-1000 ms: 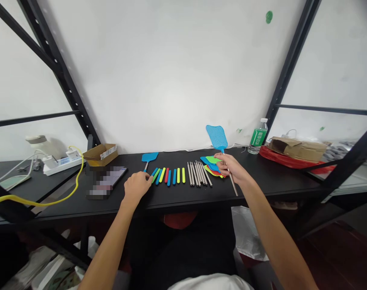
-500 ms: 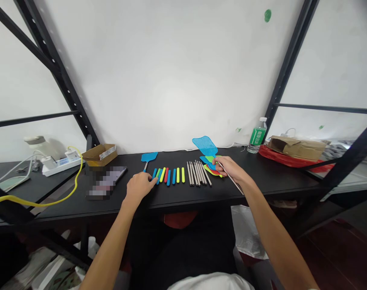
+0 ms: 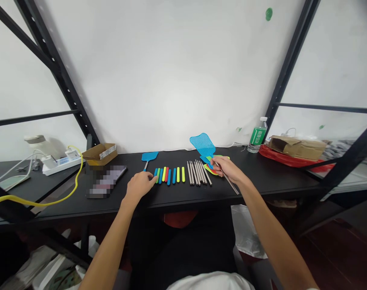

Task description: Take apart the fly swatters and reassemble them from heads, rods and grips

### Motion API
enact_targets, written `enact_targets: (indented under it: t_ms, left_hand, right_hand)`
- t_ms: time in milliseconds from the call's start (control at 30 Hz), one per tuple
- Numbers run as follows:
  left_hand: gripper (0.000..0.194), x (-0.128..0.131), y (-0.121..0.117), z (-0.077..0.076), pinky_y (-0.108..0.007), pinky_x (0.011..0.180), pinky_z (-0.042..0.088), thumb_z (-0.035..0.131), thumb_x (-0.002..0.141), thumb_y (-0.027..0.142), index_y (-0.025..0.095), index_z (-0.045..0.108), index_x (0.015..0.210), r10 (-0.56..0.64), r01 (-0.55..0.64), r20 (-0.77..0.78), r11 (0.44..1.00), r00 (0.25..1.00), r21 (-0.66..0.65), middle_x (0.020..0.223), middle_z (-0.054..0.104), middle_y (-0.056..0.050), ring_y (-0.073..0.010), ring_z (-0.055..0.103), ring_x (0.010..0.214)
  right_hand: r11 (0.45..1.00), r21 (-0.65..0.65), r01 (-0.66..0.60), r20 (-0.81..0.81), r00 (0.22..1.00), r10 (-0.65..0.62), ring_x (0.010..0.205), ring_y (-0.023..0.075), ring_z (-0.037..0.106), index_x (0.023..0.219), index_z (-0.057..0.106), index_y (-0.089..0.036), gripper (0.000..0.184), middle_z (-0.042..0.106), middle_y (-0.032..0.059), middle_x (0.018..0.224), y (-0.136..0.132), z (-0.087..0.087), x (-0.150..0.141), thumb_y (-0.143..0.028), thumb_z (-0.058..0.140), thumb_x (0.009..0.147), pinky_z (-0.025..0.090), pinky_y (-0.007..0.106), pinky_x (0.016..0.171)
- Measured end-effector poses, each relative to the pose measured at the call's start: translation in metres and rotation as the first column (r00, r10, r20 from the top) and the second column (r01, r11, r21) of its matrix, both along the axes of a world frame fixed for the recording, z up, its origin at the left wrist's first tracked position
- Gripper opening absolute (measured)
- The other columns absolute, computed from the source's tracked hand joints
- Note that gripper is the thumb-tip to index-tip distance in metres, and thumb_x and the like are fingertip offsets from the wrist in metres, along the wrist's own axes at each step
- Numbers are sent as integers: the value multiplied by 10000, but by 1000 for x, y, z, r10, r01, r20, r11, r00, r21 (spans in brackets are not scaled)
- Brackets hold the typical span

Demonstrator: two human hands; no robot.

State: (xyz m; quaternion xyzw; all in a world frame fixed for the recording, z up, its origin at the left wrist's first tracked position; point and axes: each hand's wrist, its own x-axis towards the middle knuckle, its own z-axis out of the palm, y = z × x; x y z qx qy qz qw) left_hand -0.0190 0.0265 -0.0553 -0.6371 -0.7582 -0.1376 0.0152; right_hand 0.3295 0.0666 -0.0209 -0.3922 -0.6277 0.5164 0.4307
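My right hand (image 3: 225, 167) is closed around a blue fly swatter (image 3: 203, 144), near where its mesh head meets a thin metal rod. The rod points down toward the table's front edge. Below the hand lies a pile of green, yellow and red swatter heads (image 3: 212, 171), partly covered. My left hand (image 3: 140, 183) rests low on the table, fingers bent round the blue plastic grip (image 3: 155, 172) at the left end of a row of coloured grips (image 3: 178, 175). Behind that hand lies another blue fly swatter (image 3: 149, 156), its lower end hidden. Several metal rods (image 3: 198, 173) lie between the hands.
On the left are a phone (image 3: 108, 182), an open cardboard box (image 3: 99, 154), a power strip (image 3: 62, 164) and a yellow cable (image 3: 76, 181). A water bottle (image 3: 258, 135) stands at the back right, beside a flattened carton (image 3: 296, 147) on red plastic.
My right hand has moved slightly left, carrying the swatter, whose head is now a little higher and further left. The left hand has barely shifted; the blue grip by its fingertips sits straighter.
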Motion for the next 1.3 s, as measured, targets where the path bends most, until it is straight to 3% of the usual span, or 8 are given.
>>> enact_targets:
  t_ms: [133, 567, 733, 800, 933, 1133, 1233, 1300]
  left_hand:
    - [457, 0, -1, 2, -342, 710, 475, 454, 873, 552, 239, 754, 1017, -2, 2, 9, 1000, 1000, 7, 1018, 741, -119, -324, 673, 949]
    - [396, 3, -6, 10, -311, 677, 441, 495, 866, 505, 240, 760, 989, 1, -7, 85, 998, 996, 62, 956, 741, -101, -303, 666, 930]
    - [388, 17, -10, 22, -298, 689, 442, 533, 862, 494, 214, 767, 994, -198, 154, 263, 972, 944, 179, 861, 740, -67, -257, 662, 842]
    - [419, 29, -14, 27, -284, 685, 452, 564, 858, 519, 192, 765, 1027, -348, 264, 438, 933, 829, 243, 886, 745, -66, -230, 655, 805]
    - [447, 65, -23, 29, -241, 574, 407, 662, 814, 541, 164, 769, 1029, -500, 369, 748, 858, 436, 357, 798, 700, -61, -148, 566, 658]
    - [381, 104, -33, 19, -213, 523, 335, 790, 731, 493, 138, 756, 865, -344, 400, 926, 835, -154, 377, 627, 514, 5, -82, 421, 569]
    - [411, 112, -37, 17, -211, 514, 331, 837, 670, 499, 138, 750, 849, -239, 365, 913, 860, -329, 357, 622, 497, 13, -76, 407, 560]
    - [402, 116, -38, 16, -212, 508, 328, 862, 635, 488, 144, 740, 804, -220, 317, 899, 882, -378, 349, 603, 493, 19, -76, 404, 550]
  right_hand:
    - [999, -21, -31, -13, 999, 31, 408, 50, 215, 712, 485, -190, 185, 303, -81, 535, 2, -4, -3, -329, 508, 833, 127, 221, 425]
    - [998, -11, -67, -12, 998, 67, 418, 55, 202, 712, 489, -190, 215, 299, -79, 536, 1, -5, -6, -352, 520, 850, 128, 226, 429]
    - [970, -106, -220, -129, 970, 206, 422, 49, 188, 730, 491, -184, 250, 291, -84, 549, -12, -1, -17, -376, 535, 885, 129, 211, 426]
    - [915, -157, -371, -235, 914, 330, 425, 51, 179, 738, 481, -187, 263, 274, -89, 552, -21, 0, -27, -386, 537, 900, 148, 203, 423]
    - [744, -241, -623, -375, 767, 521, 419, 55, 145, 732, 448, -192, 267, 250, -94, 549, -38, 0, -49, -369, 518, 919, 172, 196, 411]
    - [573, -266, -775, -529, 614, 586, 413, 57, 119, 741, 429, -192, 259, 230, -97, 543, -48, -7, -64, -341, 498, 941, 188, 181, 409]
    - [554, -270, -787, -566, 596, 570, 415, 58, 100, 758, 433, -193, 248, 223, -100, 541, -50, -10, -67, -340, 498, 946, 197, 178, 411]
    - [572, -266, -776, -562, 607, 562, 416, 57, 97, 757, 431, -193, 254, 226, -100, 540, -51, -11, -70, -349, 509, 943, 203, 178, 413]
